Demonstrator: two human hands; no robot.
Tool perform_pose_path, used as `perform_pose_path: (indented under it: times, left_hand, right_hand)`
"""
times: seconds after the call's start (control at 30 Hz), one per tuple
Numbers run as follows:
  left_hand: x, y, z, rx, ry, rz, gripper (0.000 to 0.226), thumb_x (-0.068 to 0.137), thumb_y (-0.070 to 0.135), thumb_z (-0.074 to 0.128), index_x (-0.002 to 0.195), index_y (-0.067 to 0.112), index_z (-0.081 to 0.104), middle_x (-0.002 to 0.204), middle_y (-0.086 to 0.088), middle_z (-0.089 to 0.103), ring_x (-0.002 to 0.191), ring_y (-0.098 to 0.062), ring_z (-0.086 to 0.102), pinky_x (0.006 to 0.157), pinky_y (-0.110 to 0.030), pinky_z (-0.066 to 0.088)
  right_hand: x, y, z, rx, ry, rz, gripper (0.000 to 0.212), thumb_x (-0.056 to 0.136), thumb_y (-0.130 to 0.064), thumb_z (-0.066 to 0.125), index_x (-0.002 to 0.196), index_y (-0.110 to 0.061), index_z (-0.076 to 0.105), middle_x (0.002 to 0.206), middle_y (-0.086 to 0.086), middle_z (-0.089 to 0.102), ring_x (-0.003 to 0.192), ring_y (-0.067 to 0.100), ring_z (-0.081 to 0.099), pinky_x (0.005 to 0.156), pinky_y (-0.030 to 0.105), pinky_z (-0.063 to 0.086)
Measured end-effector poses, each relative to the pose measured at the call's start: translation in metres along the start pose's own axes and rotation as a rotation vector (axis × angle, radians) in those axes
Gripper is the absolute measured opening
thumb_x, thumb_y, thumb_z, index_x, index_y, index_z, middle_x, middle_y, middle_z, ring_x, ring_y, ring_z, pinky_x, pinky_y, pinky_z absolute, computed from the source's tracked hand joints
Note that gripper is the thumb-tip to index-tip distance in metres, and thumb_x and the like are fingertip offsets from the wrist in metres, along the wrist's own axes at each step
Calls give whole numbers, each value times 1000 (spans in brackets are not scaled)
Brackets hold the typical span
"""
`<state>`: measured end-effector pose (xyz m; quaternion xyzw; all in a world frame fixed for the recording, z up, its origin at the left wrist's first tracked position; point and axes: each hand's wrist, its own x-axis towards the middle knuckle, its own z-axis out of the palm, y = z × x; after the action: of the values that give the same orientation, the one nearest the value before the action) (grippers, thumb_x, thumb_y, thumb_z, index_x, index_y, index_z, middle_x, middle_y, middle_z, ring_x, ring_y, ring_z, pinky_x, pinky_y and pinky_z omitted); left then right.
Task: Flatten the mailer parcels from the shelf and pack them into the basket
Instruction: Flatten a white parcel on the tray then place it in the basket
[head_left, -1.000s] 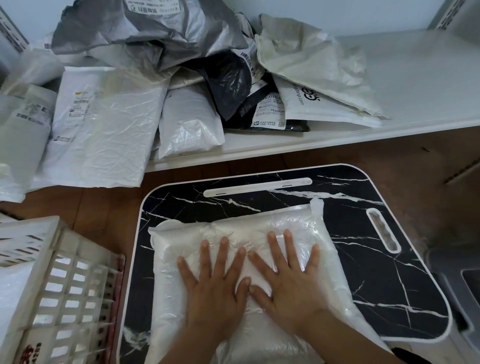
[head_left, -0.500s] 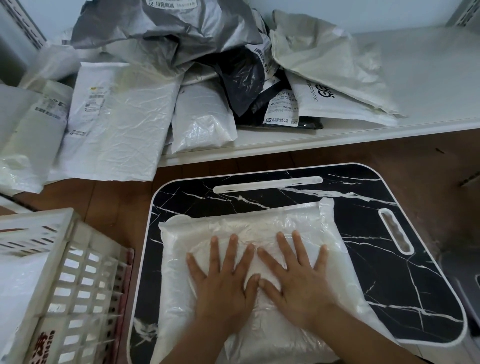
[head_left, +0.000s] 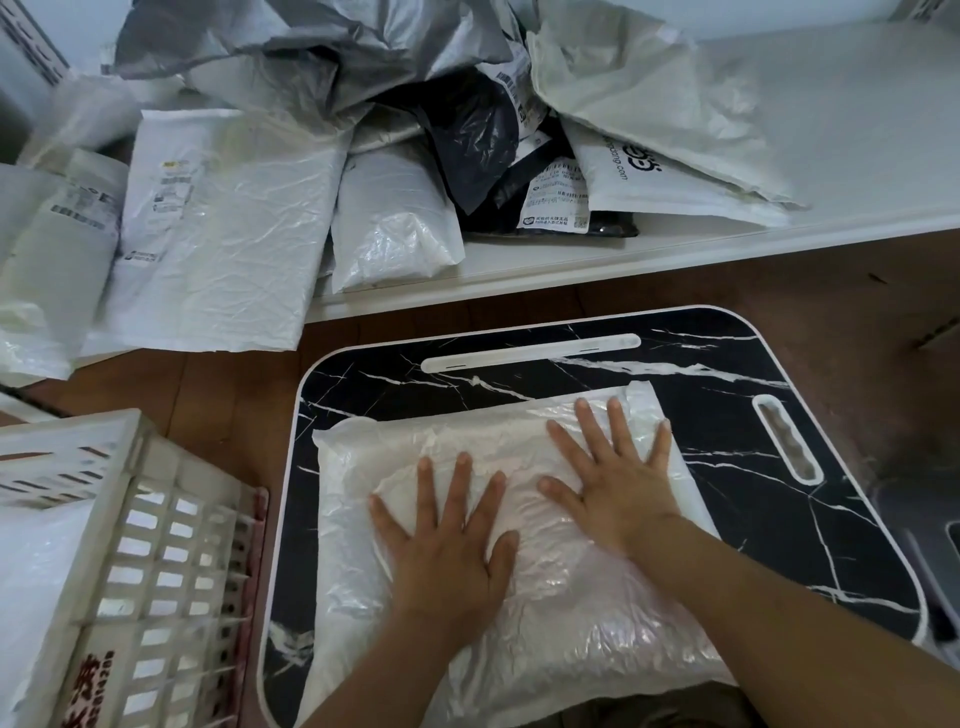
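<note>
Palms have spread apart: right hand (head_left: 618, 483) slid up-right, left hand (head_left: 447, 540) stayed, fingers (head_left: 460, 483) straight, gripping nothing, pressing the crinkled translucent white plastic mailer (head_left: 561, 623) flatter on the black marble-patterned bench (head_left: 779, 545); flattening continues.

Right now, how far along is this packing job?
Early to midway, it seems. The basket at left already holds something white, probably a parcel. In hand: the left hand and right hand press flat on a white mailer lying on the black marble-patterned board. Left: a heap of mailers on the shelf.
</note>
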<state>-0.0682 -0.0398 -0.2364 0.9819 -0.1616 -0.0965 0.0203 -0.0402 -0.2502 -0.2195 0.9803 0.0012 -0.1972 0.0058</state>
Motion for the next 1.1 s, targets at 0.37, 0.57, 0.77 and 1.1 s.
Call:
perform_pose_path:
  times: [0.37, 0.57, 0.77, 1.1]
  left_hand:
    - [-3, -4, -8, 13, -71, 39, 64, 82, 67, -14, 144, 49, -20, 155, 10, -29, 140, -29, -31, 103, -72, -14]
    - [-24, -10, -33, 57, -143, 25, 76, 71, 64, -25, 145, 45, -20, 155, 7, -27, 142, -31, -28, 105, -68, -18]
    - [-63, -15, -23, 72, -44, -53, 63, 83, 71, -9, 144, 52, -10, 157, 6, -16, 144, -37, -18, 103, -72, -13]
    - [-60, -48, 3, 88, -65, -67, 63, 91, 71, 26, 147, 43, 29, 157, 3, 28, 142, -34, 22, 104, -63, 4]
  right_hand:
    - [-106, -1, 31, -72, 16, -132, 81, 79, -86, 28, 143, -38, 41, 154, 13, 32, 138, 44, 31, 91, 81, 18]
    - [-109, -3, 24, 31, -11, -3, 75, 75, -91, 11, 142, -61, -8, 157, 1, -27, 143, 36, -23, 100, 76, -6]
    - [-90, -7, 21, 88, -67, 20, 90, 51, -92, -17, 131, -55, -37, 143, -3, -50, 133, 31, -43, 102, 75, -8]
    - [-76, -3, 15, 54, -167, -33, 85, 54, -95, -12, 122, -56, -46, 131, -4, -61, 126, 31, -51, 100, 77, -12]
